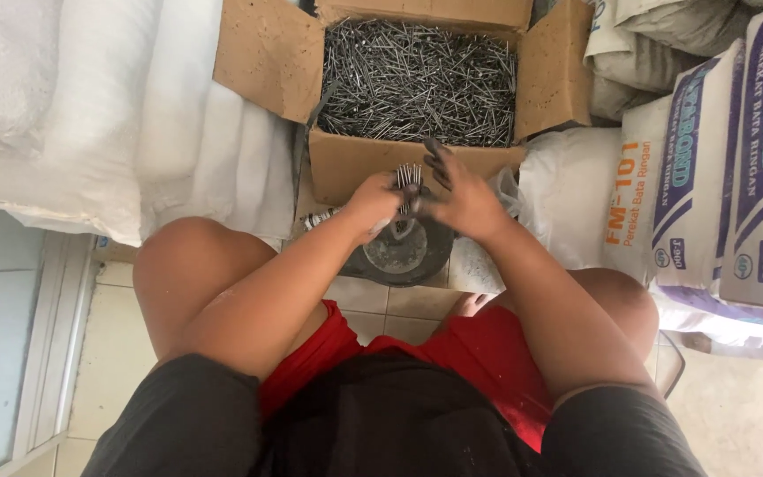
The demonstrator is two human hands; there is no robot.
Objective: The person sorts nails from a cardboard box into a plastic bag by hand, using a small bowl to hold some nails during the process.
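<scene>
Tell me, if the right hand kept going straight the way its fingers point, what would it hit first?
Probably the near wall of the cardboard box, or the loose nails heaped inside if it clears the rim. The right hand points up toward it; depth is hard to judge.

Open brown cardboard box (346, 163) top centre w/ grey nails, plain white sacks (90, 106) upper left, white sacks w/ purple-teal print (735, 177) right, grey sacks (646, 53) top right
</scene>
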